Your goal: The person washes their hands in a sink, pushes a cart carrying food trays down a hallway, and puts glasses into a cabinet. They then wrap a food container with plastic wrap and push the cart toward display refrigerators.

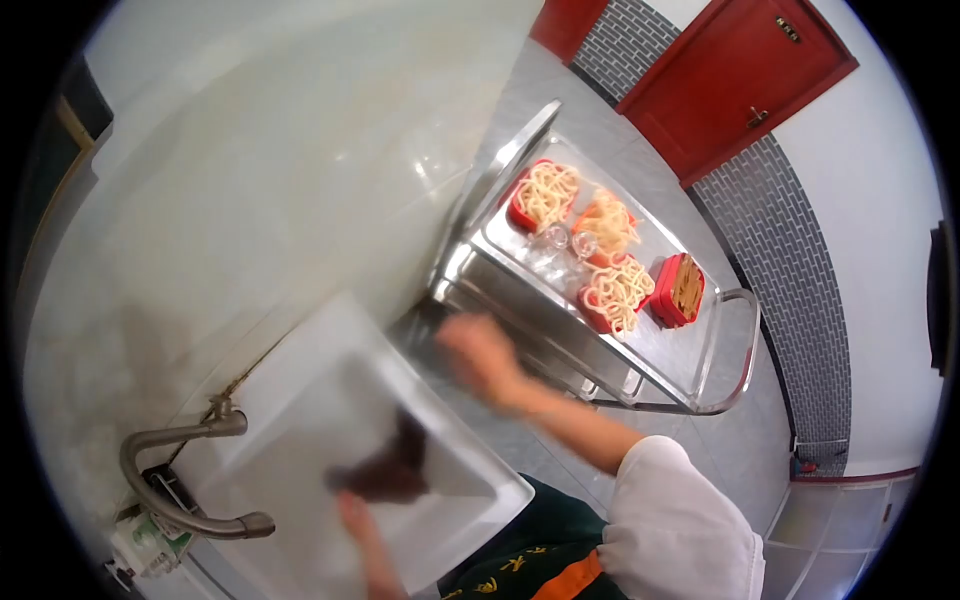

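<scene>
In the white sink (300,345), a blurred dark brown cloth-like piece (395,470) hangs or lies over the basin. At its lower left edge my left hand (356,515) appears to grip it, though motion smears the fingers. My right hand (480,355) is in the air between the sink's far edge and the metal cart, with no object visible in it. Its fingers look curled but are too blurred to read. A curved metal faucet (135,465) stands at the sink's left side.
Beyond my right hand stands a stainless steel cart (560,290). It carries red containers of pale noodle-like strips (548,195), clear glass-like items (555,262) and a red box of brown sticks (686,290). A tiled wall (240,150) borders the sink; a red door (735,85) is farther off.
</scene>
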Action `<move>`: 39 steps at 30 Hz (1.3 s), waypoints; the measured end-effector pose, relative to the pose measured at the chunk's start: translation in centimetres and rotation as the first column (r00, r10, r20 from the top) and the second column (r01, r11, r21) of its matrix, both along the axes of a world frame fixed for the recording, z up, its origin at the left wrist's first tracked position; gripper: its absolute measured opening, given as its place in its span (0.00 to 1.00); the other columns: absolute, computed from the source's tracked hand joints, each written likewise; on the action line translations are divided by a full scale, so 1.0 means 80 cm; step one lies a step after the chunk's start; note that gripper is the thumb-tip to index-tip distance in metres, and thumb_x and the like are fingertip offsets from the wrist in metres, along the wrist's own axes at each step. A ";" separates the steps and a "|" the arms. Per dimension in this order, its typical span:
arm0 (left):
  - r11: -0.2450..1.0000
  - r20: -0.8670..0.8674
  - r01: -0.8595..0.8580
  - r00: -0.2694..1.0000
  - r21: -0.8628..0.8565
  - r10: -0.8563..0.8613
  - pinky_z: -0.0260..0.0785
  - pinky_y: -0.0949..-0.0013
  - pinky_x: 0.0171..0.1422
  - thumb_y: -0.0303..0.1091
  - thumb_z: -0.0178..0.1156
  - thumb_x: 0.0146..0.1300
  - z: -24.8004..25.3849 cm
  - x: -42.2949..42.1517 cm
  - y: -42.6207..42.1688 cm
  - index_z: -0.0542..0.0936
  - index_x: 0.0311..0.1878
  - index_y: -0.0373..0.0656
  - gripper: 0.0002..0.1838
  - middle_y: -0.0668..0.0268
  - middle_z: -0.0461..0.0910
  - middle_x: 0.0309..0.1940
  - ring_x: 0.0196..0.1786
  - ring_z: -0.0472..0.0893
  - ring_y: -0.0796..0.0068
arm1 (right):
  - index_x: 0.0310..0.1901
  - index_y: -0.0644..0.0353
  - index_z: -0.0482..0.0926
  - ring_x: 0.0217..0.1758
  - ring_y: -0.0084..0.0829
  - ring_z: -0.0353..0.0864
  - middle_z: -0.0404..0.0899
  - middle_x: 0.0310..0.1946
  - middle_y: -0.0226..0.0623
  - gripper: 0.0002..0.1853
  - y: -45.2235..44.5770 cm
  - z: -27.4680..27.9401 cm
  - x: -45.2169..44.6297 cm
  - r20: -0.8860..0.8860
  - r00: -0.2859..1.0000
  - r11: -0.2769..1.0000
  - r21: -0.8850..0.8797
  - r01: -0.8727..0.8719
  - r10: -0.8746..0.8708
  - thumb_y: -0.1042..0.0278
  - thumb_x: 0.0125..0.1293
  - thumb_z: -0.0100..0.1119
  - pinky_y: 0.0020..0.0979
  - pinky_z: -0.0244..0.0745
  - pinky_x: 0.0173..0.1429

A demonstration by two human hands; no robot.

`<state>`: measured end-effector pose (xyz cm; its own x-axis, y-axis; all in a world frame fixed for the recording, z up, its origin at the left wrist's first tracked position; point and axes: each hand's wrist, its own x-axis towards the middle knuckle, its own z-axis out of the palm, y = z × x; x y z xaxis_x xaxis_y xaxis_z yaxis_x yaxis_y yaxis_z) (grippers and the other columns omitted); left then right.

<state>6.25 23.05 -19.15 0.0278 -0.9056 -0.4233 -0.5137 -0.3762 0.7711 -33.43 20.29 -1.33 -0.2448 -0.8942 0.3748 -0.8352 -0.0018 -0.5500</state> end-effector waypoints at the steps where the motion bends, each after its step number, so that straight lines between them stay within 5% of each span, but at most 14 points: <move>1: 0.996 -0.076 -0.091 0.993 -0.020 0.089 0.61 0.71 0.54 0.25 0.51 0.55 -0.015 0.007 0.003 0.66 0.52 0.39 0.19 0.60 0.71 0.46 0.49 0.70 0.72 | 0.45 0.59 0.68 0.46 0.41 0.66 0.67 0.40 0.41 0.23 0.013 -0.016 0.075 0.145 0.969 0.974 0.081 -0.212 0.199 0.68 0.43 0.60 0.37 0.64 0.47; 3: 0.972 -0.225 -0.228 0.946 0.046 0.233 0.61 0.71 0.55 0.24 0.50 0.55 -0.051 0.011 0.006 0.65 0.53 0.41 0.20 0.59 0.68 0.49 0.50 0.69 0.71 | 0.45 0.58 0.68 0.51 0.37 0.65 0.67 0.43 0.40 0.23 0.030 -0.066 0.187 0.247 0.925 0.900 0.260 -0.350 0.289 0.66 0.44 0.59 0.36 0.65 0.49; 6: 0.960 0.030 -0.263 0.965 0.095 0.262 0.62 0.66 0.52 0.38 0.47 0.58 -0.013 0.006 0.010 0.57 0.61 0.51 0.26 0.60 0.62 0.55 0.53 0.66 0.68 | 0.60 0.44 0.52 0.59 0.47 0.57 0.48 0.61 0.42 0.43 0.043 -0.133 0.262 0.245 0.902 0.503 0.863 -0.037 -0.355 0.62 0.40 0.65 0.46 0.64 0.53; 9: 0.656 -0.041 -0.531 0.760 0.536 0.649 0.63 0.64 0.46 0.48 0.47 0.56 0.070 -0.045 -0.023 0.58 0.60 0.51 0.28 0.63 0.62 0.55 0.53 0.66 0.65 | 0.55 0.49 0.60 0.48 0.48 0.67 0.57 0.54 0.48 0.34 0.071 -0.212 0.312 0.156 0.891 0.653 0.734 0.184 -0.426 0.65 0.43 0.62 0.43 0.66 0.48; 12: 0.398 -0.240 -0.218 0.517 0.891 0.822 0.63 0.59 0.49 0.52 0.47 0.55 0.022 0.000 -0.022 0.57 0.60 0.49 0.31 0.62 0.62 0.55 0.53 0.66 0.61 | 0.39 0.60 0.73 0.40 0.46 0.71 0.72 0.33 0.47 0.19 0.051 -0.189 0.333 0.608 0.782 0.757 0.574 -0.312 -0.138 0.59 0.47 0.59 0.38 0.67 0.44; 16: 0.724 -0.710 0.036 0.234 0.689 0.664 0.62 0.54 0.50 0.54 0.46 0.56 0.025 0.012 -0.026 0.63 0.55 0.45 0.28 0.59 0.66 0.50 0.52 0.67 0.59 | 0.38 0.57 0.74 0.38 0.42 0.71 0.72 0.35 0.43 0.20 0.023 -0.057 0.351 0.482 0.850 0.765 0.459 -0.452 0.213 0.54 0.45 0.61 0.35 0.68 0.40; 19: 0.764 -0.713 0.065 0.417 0.642 0.563 0.63 0.59 0.49 0.51 0.46 0.57 0.039 0.007 -0.039 0.65 0.53 0.42 0.26 0.59 0.69 0.47 0.48 0.69 0.62 | 0.30 0.62 0.72 0.40 0.42 0.68 0.71 0.33 0.42 0.16 0.013 -0.064 0.381 0.480 0.807 0.918 0.008 -0.396 0.344 0.58 0.45 0.60 0.37 0.65 0.43; 21: 0.810 -0.572 0.022 0.720 0.586 0.394 0.64 0.62 0.49 0.49 0.46 0.58 0.027 -0.011 -0.039 0.66 0.51 0.40 0.25 0.59 0.70 0.45 0.46 0.70 0.64 | 0.30 0.60 0.73 0.40 0.41 0.69 0.71 0.33 0.40 0.15 0.003 -0.109 0.387 0.369 0.924 0.959 0.211 -0.189 0.101 0.61 0.42 0.61 0.37 0.64 0.42; 23: 0.853 -0.340 0.024 0.922 0.522 0.182 0.65 0.65 0.49 0.48 0.46 0.59 0.014 -0.029 -0.034 0.67 0.50 0.38 0.23 0.59 0.72 0.43 0.44 0.72 0.67 | 0.30 0.59 0.73 0.38 0.41 0.69 0.71 0.30 0.38 0.15 -0.013 -0.144 0.354 0.675 0.663 0.880 0.473 -0.052 -0.323 0.63 0.40 0.61 0.39 0.65 0.41; 27: 0.871 -0.430 -0.167 0.816 0.462 0.385 0.66 0.70 0.45 0.39 0.51 0.58 0.019 -0.027 -0.017 0.68 0.48 0.33 0.20 0.61 0.73 0.38 0.41 0.72 0.71 | 0.31 0.57 0.75 0.51 0.41 0.63 0.72 0.41 0.38 0.15 -0.007 -0.153 0.235 -0.055 0.956 0.742 0.644 -0.187 0.289 0.61 0.39 0.62 0.41 0.59 0.55; 32: 0.907 -0.485 -0.096 0.819 0.410 0.306 0.63 0.61 0.50 0.45 0.50 0.56 -0.045 -0.002 0.052 0.67 0.51 0.41 0.23 0.66 0.72 0.40 0.40 0.72 0.72 | 0.34 0.58 0.76 0.61 0.43 0.49 0.70 0.46 0.38 0.17 0.078 -0.270 0.256 -0.083 0.995 0.776 0.631 0.008 0.057 0.61 0.40 0.63 0.41 0.51 0.61; 34: 0.284 -0.091 -0.240 0.593 0.928 0.800 0.60 0.49 0.51 0.59 0.43 0.55 0.088 -0.034 0.004 0.68 0.53 0.51 0.28 0.68 0.73 0.40 0.44 0.71 0.65 | 0.40 0.58 0.75 0.62 0.41 0.48 0.69 0.46 0.39 0.19 0.070 -0.245 0.281 0.360 0.930 0.749 0.595 -0.292 0.076 0.63 0.43 0.63 0.39 0.49 0.63; 37: 0.460 -0.448 -0.027 0.180 0.888 0.876 0.64 0.58 0.50 0.63 0.39 0.55 0.098 -0.032 -0.007 0.69 0.47 0.42 0.32 0.58 0.70 0.45 0.44 0.71 0.61 | 0.51 0.63 0.67 0.49 0.29 0.68 0.70 0.45 0.38 0.27 0.046 -0.117 0.293 0.962 0.263 0.700 0.135 -0.702 0.078 0.65 0.48 0.62 0.30 0.59 0.58; 39: 0.724 -0.711 0.242 -0.156 0.646 0.686 0.63 0.56 0.50 0.64 0.37 0.56 0.026 -0.005 0.002 0.70 0.44 0.40 0.33 0.57 0.71 0.44 0.43 0.71 0.62 | 0.47 0.62 0.69 0.46 0.30 0.67 0.71 0.42 0.38 0.23 0.038 -0.081 0.288 0.977 0.206 0.597 0.194 -0.778 -0.049 0.62 0.49 0.56 0.30 0.60 0.53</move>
<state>5.86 23.24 -17.08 -0.6289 -0.6065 -0.4865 0.7275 -0.6797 -0.0932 -10.39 23.32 -7.80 0.4234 -0.8221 -0.3807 0.1558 0.4800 -0.8633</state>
